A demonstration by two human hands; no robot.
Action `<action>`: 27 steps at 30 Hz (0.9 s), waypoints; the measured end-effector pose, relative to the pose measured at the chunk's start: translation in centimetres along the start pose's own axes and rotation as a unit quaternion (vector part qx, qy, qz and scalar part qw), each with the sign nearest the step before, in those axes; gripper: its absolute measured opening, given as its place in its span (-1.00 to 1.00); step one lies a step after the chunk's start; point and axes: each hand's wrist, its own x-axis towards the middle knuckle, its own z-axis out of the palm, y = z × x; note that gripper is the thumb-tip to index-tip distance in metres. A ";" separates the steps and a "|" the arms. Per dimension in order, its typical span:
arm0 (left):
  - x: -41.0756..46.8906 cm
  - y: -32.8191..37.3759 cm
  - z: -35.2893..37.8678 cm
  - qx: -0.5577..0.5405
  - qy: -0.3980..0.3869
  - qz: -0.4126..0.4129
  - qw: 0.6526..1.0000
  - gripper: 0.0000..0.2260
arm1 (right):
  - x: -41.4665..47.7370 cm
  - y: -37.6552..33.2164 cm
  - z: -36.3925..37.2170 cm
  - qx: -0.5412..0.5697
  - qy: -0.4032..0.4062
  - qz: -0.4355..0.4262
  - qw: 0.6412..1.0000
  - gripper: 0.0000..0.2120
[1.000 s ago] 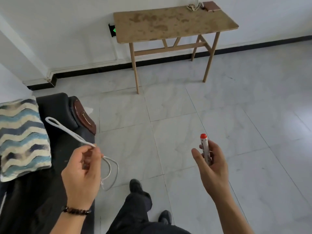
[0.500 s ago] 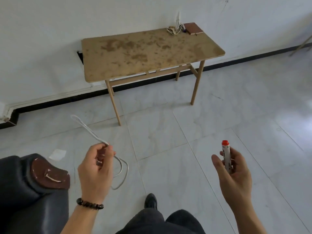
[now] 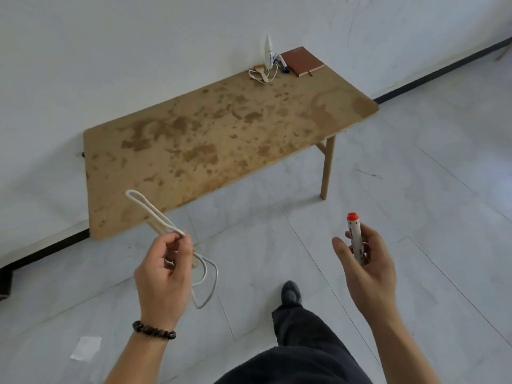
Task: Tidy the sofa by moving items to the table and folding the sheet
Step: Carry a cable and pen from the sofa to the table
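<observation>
My left hand pinches a looped white cable; one loop sticks up toward the table, another hangs below my fingers. In my right hand a white marker with a red cap stands upright. Both hands are raised over the floor, just short of the near edge of the stained wooden table. The sofa and the sheet are out of view.
At the table's far corner lie a brown notebook, a white bottle, a second white cable and blue pens. A scrap of white paper lies on the tiled floor. My leg and black shoe are below.
I have walked away from the sofa toward the table, which is now much closer. The sofa has left the view. Both hands still hold the same things.
</observation>
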 end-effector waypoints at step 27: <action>59.9 0.5 32.5 -0.141 -0.126 -0.075 0.979 -0.91 | 56.1 -15.3 31.1 -0.092 -0.078 -0.026 0.992 -0.78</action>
